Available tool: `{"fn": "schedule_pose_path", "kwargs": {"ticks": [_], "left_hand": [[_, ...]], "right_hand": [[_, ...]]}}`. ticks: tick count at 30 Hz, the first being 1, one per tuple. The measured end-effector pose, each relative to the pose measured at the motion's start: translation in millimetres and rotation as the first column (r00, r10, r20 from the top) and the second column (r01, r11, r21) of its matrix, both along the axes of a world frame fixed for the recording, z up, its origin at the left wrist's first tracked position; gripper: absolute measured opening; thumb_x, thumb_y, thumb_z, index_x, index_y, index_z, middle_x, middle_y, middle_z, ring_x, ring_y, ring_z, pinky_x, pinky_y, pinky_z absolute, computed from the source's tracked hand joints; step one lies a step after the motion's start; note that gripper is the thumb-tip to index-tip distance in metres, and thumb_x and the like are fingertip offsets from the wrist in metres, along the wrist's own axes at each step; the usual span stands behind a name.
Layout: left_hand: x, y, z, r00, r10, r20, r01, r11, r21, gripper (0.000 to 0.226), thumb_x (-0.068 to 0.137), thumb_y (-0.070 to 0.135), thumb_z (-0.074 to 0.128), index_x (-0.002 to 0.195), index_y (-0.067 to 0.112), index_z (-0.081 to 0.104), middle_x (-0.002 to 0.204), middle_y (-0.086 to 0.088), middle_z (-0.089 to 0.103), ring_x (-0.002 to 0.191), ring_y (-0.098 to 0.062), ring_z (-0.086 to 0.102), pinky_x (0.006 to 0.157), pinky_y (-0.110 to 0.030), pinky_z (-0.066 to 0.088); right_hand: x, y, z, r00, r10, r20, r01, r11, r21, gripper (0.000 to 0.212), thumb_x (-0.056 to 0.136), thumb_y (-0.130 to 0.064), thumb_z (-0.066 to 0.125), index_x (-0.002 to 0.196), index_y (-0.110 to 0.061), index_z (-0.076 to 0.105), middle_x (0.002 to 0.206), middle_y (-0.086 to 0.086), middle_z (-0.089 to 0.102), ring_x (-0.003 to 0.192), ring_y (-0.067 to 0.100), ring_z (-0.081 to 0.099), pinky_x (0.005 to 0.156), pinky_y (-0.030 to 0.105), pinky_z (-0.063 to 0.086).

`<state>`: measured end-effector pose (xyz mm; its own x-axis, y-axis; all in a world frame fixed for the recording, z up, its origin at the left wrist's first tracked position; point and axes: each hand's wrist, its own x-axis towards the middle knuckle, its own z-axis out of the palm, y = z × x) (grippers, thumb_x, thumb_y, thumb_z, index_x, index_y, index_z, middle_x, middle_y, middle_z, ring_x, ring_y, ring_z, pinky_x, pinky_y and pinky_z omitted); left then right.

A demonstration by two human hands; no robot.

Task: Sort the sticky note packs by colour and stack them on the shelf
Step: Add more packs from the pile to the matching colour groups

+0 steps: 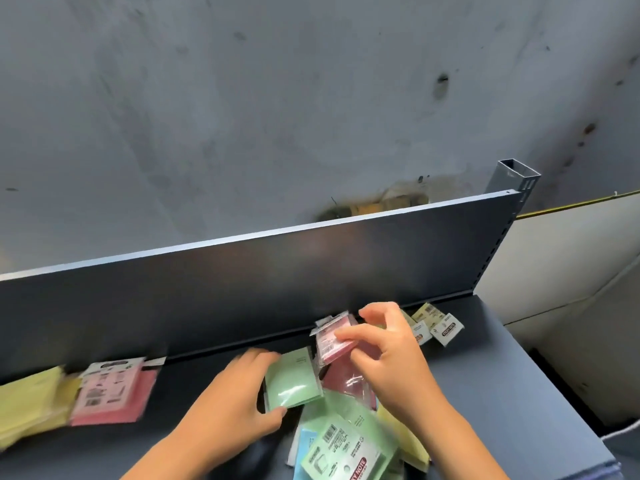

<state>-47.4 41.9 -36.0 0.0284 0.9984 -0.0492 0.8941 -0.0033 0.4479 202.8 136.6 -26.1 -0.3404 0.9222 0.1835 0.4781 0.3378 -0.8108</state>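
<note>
green pack [294,381] gripped at its edges by left hand [239,393]; pink pack [334,344] pinched by right hand [391,355]; light, glossy wrap judged slippery, best held by edges.

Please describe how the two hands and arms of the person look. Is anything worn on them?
Both arms are bare as far as the frame shows: no sleeves, gloves, watch or rings are visible on the left hand or the right hand. The fingernails look short and unpainted.
</note>
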Motion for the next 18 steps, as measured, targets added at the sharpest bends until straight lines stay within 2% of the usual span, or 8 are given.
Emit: {"fn": "schedule_pose_path", "kwargs": {"ticks": [2,5,6,8,11,15,18], "left_hand": [[-14,-8,6,0.998,0.057,-0.003,-0.056,0.998,0.027,0.071,0.078,0.058,0.064,0.143,0.041,0.040,0.133,0.031,0.042,0.123,0.007,0.041,0.097,-0.010,0.034],[-39,-27,13,0.993,0.118,-0.010,-0.117,0.992,0.054,0.067,0.078,0.057,0.064,0.140,0.041,0.041,0.130,0.030,0.043,0.121,0.007,0.041,0.099,-0.012,0.036],[-49,-36,15,0.990,0.144,-0.011,-0.143,0.988,0.060,0.066,0.079,0.057,0.064,0.139,0.041,0.042,0.130,0.030,0.043,0.121,0.007,0.042,0.099,-0.013,0.037],[-72,-55,18,0.981,0.194,-0.010,-0.193,0.979,0.065,0.066,0.079,0.056,0.065,0.138,0.039,0.043,0.131,0.029,0.044,0.122,0.007,0.042,0.100,-0.014,0.037],[-112,-83,16,0.970,0.242,-0.030,-0.240,0.969,0.066,0.065,0.080,0.054,0.066,0.138,0.035,0.046,0.129,0.025,0.046,0.118,0.006,0.044,0.099,-0.012,0.035],[-175,-110,10,0.959,0.276,-0.062,-0.272,0.959,0.077,0.064,0.076,0.058,0.063,0.133,0.031,0.051,0.123,0.021,0.053,0.108,0.001,0.052,0.097,-0.022,0.045],[-222,-115,9,0.956,0.277,-0.092,-0.267,0.958,0.106,0.061,0.076,0.054,0.068,0.130,0.027,0.056,0.118,0.016,0.058,0.107,-0.007,0.056,0.092,-0.025,0.048]], "right_hand": [[-20,1,5,0.998,0.037,-0.056,-0.036,0.999,0.009,0.046,0.090,-0.003,0.070,0.099,-0.047,0.081,0.105,-0.018,0.051,0.106,0.005,0.056,0.084,0.011,0.046],[-59,0,14,0.990,0.114,-0.084,-0.114,0.993,0.005,0.043,0.091,-0.008,0.070,0.109,-0.045,0.080,0.084,-0.014,0.063,0.080,0.011,0.062,0.070,0.022,0.050],[-74,-2,16,0.985,0.142,-0.097,-0.143,0.990,-0.004,0.040,0.092,-0.009,0.070,0.111,-0.043,0.080,0.083,-0.018,0.067,0.078,0.010,0.064,0.071,0.022,0.051],[-108,-9,19,0.976,0.182,-0.117,-0.187,0.982,-0.031,0.037,0.092,-0.007,0.070,0.111,-0.037,0.081,0.088,-0.025,0.074,0.082,0.005,0.070,0.076,0.015,0.051],[-155,-24,20,0.970,0.232,-0.076,-0.236,0.971,-0.048,0.037,0.089,-0.007,0.069,0.109,-0.035,0.081,0.092,-0.026,0.075,0.086,0.001,0.070,0.078,0.009,0.047],[-211,-48,15,0.964,0.264,-0.013,-0.265,0.962,-0.061,0.028,0.090,-0.018,0.074,0.110,-0.037,0.080,0.088,-0.028,0.073,0.082,0.003,0.070,0.076,0.018,0.054],[-250,-66,12,0.970,0.242,0.033,-0.239,0.969,-0.062,0.027,0.090,-0.022,0.074,0.112,-0.036,0.079,0.088,-0.028,0.073,0.082,0.002,0.070,0.074,0.023,0.057]]}}
